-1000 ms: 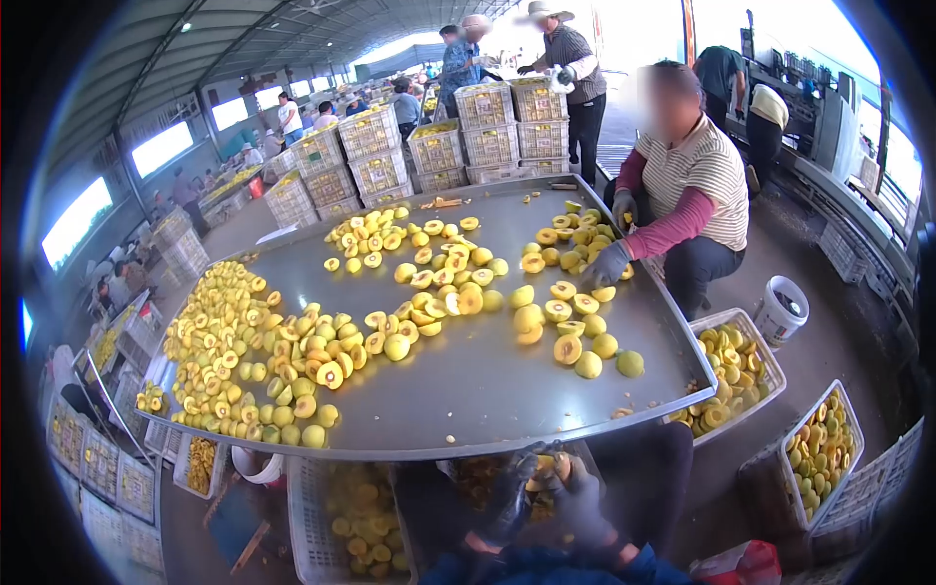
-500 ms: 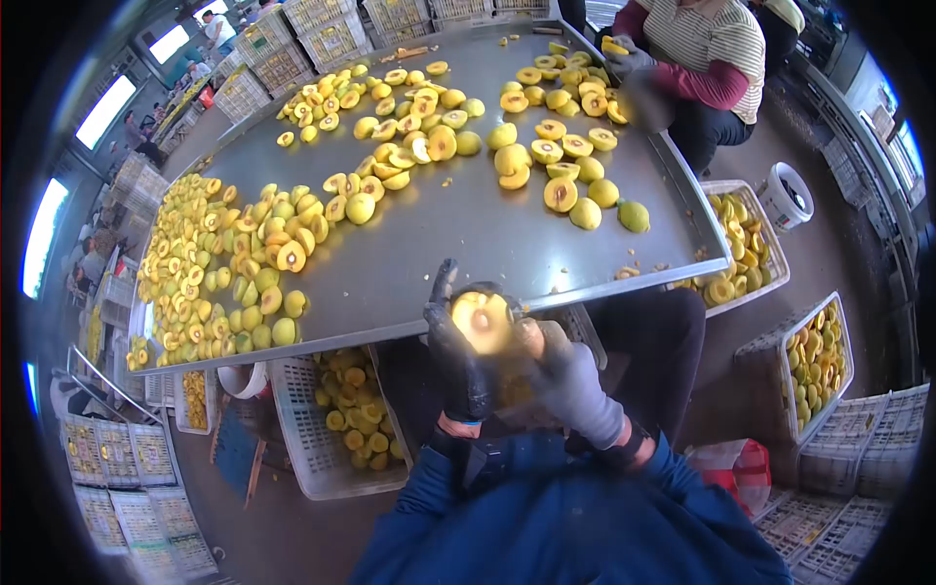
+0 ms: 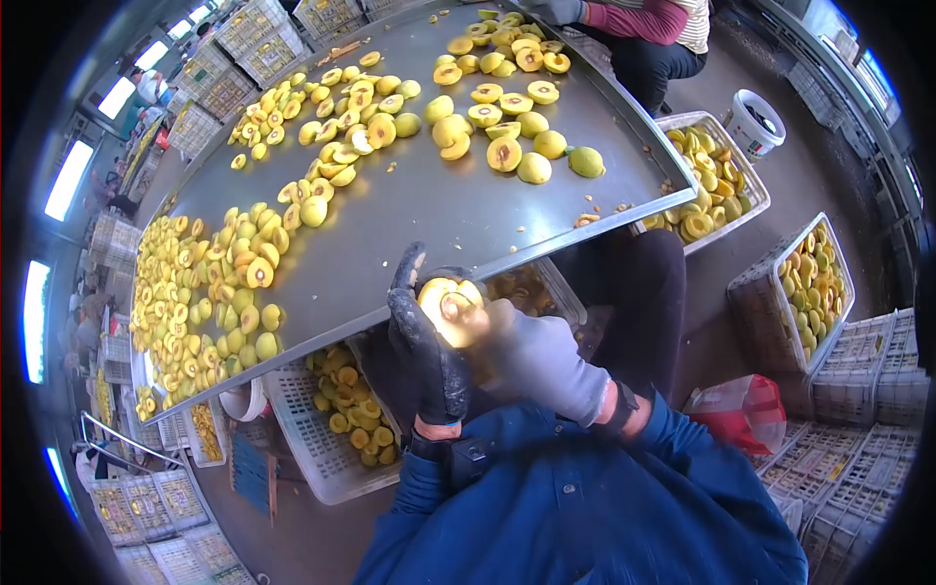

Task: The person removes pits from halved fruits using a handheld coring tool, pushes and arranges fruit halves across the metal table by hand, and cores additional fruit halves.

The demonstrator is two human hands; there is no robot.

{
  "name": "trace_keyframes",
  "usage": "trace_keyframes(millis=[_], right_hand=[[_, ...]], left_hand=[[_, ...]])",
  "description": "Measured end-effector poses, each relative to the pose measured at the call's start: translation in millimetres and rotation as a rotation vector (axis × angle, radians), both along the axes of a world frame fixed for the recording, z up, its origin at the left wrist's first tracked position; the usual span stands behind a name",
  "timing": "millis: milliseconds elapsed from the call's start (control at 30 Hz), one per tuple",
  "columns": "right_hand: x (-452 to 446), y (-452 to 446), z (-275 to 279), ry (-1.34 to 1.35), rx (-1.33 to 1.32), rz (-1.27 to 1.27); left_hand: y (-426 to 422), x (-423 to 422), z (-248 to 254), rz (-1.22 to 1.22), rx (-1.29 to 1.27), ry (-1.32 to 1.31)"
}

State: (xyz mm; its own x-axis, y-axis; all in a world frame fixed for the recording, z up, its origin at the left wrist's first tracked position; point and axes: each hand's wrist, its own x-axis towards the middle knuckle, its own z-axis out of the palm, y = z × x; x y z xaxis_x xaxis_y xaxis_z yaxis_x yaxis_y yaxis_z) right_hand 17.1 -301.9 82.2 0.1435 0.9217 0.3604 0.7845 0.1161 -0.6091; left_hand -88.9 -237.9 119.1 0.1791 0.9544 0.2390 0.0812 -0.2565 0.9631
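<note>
Since half a second ago, the person's right hand [image 3: 546, 356] has closed in over the cut face of the fruit half [image 3: 441, 300], while the view has swung so that the co-worker's sleeve [image 3: 639, 21] now sits at the top edge. Just beyond the two hands runs the raised edge of the metal tabletop [image 3: 429, 214], with a dense heap of cut fruit [image 3: 200, 302] at its left end and a looser group [image 3: 502, 151] farther across. A dark-trousered knee [image 3: 643, 302] stands beside the right hand, and a red-and-white bag [image 3: 746, 409] lies near that forearm.

In its dark glove, the left hand [image 3: 426, 351] cups the fruit half, cut face up, one finger raised. Grey-gloved and blurred, the right hand has its fingers at that face; whether they grip anything cannot be told.

Below the tabletop, a white crate [image 3: 300, 419] holds fruit halves, partly hidden by the edge. Two more fruit-filled containers stand to the right: a near crate [image 3: 730, 228] by the white bucket [image 3: 753, 125], and a deeper crate [image 3: 759, 312] past it.
</note>
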Motion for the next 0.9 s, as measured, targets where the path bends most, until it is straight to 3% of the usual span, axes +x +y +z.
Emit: trace_keyframes(millis=[200, 400, 533, 567, 633, 700, 733, 767, 833, 900], right_hand=[[6, -3, -4, 0.025, -0.159, 0.080], [8, -5, -4, 0.217, -0.094, 0.122], [22, -9, 6, 0.177, -0.237, 0.172], [25, -10, 6, 0.165, -0.264, 0.197], [30, -10, 6, 0.595, -0.366, 0.298], [25, -9, 2, 1.077, -0.475, 0.315], [19, -9, -2, 1.104, -0.418, 0.283], [14, -8, -4, 1.125, -0.361, 0.251], [6, -9, -8, 1.175, -0.323, 0.217], [9, -16, -9, 0.800, -0.355, 0.223]], left_hand=[[-2, 3, -2, -0.007, 0.018, 0.047], [1, 6, -8, 0.098, 0.061, 0.131], [16, -4, -19, -0.048, 0.235, 0.298], [22, -7, -17, -0.148, 0.053, 0.204], [28, -10, -12, -0.332, -0.314, 0.007], [26, -6, -8, -0.306, -0.295, -0.096], [23, 0, -6, -0.298, -0.287, -0.148], [9, 12, -3, -0.123, -0.189, -0.192], [9, 3, -28, 0.036, 0.114, 0.082], [10, -18, -42, 0.060, 0.271, 0.291]])
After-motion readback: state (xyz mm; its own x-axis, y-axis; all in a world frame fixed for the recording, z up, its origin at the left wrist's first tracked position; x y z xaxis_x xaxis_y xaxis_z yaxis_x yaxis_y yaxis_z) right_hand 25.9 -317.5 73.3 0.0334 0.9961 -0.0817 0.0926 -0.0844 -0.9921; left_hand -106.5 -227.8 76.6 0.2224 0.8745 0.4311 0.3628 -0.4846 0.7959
